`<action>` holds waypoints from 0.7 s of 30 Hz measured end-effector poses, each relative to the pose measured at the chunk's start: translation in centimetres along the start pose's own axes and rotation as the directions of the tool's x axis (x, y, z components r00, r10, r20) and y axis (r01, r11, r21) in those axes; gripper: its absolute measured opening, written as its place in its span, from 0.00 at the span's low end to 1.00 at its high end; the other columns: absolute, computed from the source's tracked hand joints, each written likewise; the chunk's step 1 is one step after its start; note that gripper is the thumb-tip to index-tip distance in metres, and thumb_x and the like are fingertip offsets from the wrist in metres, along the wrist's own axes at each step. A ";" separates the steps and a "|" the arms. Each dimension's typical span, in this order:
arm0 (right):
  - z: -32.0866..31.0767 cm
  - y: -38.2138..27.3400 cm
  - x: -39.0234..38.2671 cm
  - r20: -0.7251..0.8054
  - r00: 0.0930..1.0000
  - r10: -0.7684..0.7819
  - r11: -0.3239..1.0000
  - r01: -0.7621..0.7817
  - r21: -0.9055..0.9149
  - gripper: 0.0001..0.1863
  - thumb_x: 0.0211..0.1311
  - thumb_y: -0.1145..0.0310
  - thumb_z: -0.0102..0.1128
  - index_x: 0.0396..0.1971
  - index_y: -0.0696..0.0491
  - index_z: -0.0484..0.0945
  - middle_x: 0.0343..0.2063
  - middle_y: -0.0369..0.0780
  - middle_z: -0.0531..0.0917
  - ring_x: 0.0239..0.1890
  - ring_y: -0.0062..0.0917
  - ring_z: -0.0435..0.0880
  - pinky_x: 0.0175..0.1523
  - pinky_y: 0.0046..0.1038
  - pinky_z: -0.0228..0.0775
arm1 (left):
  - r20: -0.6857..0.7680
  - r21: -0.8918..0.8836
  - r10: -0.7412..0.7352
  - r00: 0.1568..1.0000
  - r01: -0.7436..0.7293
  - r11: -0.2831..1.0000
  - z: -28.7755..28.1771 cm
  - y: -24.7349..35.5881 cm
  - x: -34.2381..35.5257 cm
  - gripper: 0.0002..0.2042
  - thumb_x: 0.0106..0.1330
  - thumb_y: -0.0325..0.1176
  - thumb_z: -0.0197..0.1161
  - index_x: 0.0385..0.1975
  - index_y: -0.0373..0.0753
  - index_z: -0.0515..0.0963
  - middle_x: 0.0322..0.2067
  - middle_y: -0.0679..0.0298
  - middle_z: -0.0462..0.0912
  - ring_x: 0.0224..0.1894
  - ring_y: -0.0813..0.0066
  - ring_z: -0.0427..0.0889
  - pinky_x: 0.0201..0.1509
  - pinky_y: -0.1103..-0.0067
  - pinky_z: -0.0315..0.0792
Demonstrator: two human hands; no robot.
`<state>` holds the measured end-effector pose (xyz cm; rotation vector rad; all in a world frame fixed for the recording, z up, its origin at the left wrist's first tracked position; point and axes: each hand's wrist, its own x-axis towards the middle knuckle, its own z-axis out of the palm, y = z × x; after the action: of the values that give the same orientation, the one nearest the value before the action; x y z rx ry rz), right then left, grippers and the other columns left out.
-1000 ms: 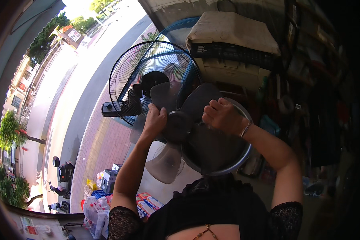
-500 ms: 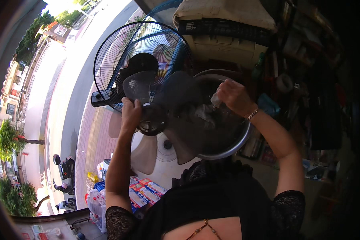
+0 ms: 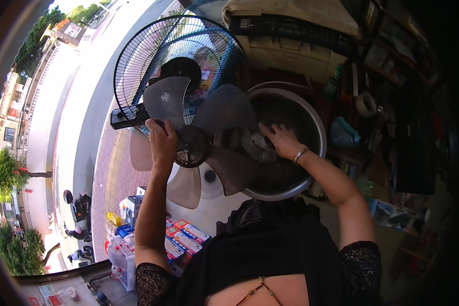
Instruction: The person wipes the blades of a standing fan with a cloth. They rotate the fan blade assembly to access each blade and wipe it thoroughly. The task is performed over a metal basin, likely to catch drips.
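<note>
The fan blades (image 3: 224, 109) overlap the left side of the metal basin (image 3: 318, 127), as before, the left hand (image 3: 163, 145) still curling its fingers around them near the hub. The right hand (image 3: 284, 142), raised half a second ago, now reaches down to the grey cloth (image 3: 257, 147) inside, fingers loosely spread; whether they grip it I cannot tell. Around are a sunlit street (image 3: 89, 132), a printer (image 3: 290, 48), a fan cage (image 3: 181, 71), boxes (image 3: 188, 234) and a tape roll (image 3: 360, 105).

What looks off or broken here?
The five-blade fan rotor is detached: the left hand holds it partly over the metal basin, its hub away from the dark centre of the black wire cage. Nothing looks plainly broken or spilled.
</note>
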<state>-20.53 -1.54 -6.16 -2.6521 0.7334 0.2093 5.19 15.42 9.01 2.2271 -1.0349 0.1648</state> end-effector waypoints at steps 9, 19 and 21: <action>2.0 2.1 0.7 -0.138 0.931 0.337 0.935 -0.314 0.166 0.20 0.55 0.73 0.58 0.49 0.57 0.68 0.35 0.50 0.83 0.36 0.46 0.84 0.43 0.42 0.77 | -0.053 -0.002 0.056 0.997 -0.056 0.998 0.9 0.9 -0.4 0.12 0.68 0.30 0.51 0.39 0.29 0.58 0.29 0.36 0.76 0.34 0.35 0.77 0.38 0.56 0.68; -1.7 1.7 -3.0 -0.311 0.905 0.292 0.225 0.251 0.942 0.10 0.64 0.64 0.59 0.42 0.51 0.81 0.39 0.37 0.83 0.47 0.22 0.80 0.51 0.25 0.71 | -0.099 0.084 0.010 0.995 -0.002 0.996 1.9 0.7 0.3 0.13 0.69 0.34 0.49 0.39 0.30 0.58 0.30 0.33 0.76 0.35 0.32 0.76 0.39 0.53 0.68; -3.5 -0.5 -4.4 -0.280 0.917 0.286 -0.098 0.319 0.943 0.11 0.66 0.64 0.57 0.45 0.50 0.80 0.41 0.34 0.82 0.48 0.18 0.79 0.52 0.23 0.71 | -0.092 0.094 -0.007 0.996 0.016 0.995 2.3 1.1 0.4 0.13 0.69 0.35 0.48 0.39 0.30 0.58 0.30 0.33 0.76 0.35 0.32 0.76 0.39 0.53 0.68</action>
<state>-23.84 -0.46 -1.75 -1.0452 0.5399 -0.7390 4.32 13.23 7.96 2.2869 -0.9826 0.3143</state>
